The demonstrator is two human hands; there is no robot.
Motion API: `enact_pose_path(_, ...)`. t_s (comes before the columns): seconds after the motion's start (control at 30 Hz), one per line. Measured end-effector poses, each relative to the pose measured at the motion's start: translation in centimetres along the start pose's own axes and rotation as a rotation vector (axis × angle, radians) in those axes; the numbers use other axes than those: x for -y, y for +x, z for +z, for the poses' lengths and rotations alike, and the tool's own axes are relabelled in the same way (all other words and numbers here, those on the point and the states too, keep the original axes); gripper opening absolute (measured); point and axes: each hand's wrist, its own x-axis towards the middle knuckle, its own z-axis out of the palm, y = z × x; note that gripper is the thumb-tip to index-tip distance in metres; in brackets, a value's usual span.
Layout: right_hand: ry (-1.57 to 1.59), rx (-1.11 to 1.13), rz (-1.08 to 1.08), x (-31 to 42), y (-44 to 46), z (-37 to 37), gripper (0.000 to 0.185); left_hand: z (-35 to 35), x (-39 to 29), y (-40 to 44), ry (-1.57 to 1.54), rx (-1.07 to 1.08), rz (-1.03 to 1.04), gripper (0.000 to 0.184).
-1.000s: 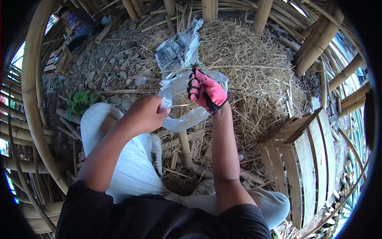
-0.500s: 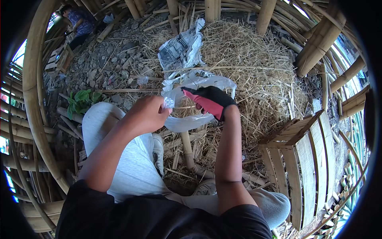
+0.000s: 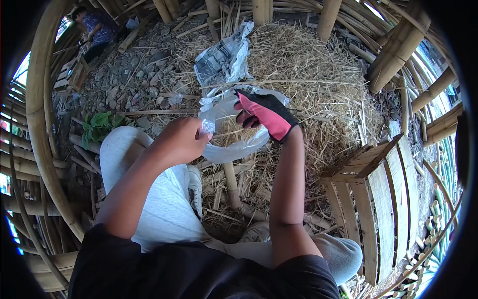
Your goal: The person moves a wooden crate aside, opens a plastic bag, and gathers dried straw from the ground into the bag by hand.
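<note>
A loop of thin, translucent plastic film [image 3: 226, 155] hangs between my hands, its opening facing up. My bare left hand [image 3: 186, 139] is closed on a bunched part of the film at the loop's left side. My right hand [image 3: 264, 113] wears a pink and black glove and is over the loop's right side. Its fingers are partly bent and apart, with bare fingertips showing beneath; no firm grip on the film shows. Dry straw [image 3: 318, 74] appears through and beyond the loop. Crumpled newspaper [image 3: 224, 60] lies just past it.
A slatted wooden crate [image 3: 386, 199] stands at my right. Bamboo poles [image 3: 398, 55] surround the space. Grey stones [image 3: 129, 74] and a small green plant [image 3: 99, 124] are on the left. Farther back sits another person [image 3: 99, 27] near a second crate [image 3: 72, 74].
My right hand has turned, its fingers pointing more up and away, and has risen slightly in view. My left hand keeps its hold on the film. The view has shifted a little.
</note>
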Motion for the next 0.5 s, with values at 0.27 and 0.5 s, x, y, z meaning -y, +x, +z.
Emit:
enact_pose_path(0.27, -0.494, 0.158, 0.076, -3.6, 2.5, 1.8, 0.057, 0.3, 0.4, 0.2, -0.004, -0.019, 0.019, 0.023)
enact_pose_path(0.5, -0.107, -0.063, 0.085, -0.2, -0.8, -0.5, 0.062, 0.3, 0.4, 0.3, 0.005, -0.017, -0.016, 0.024)
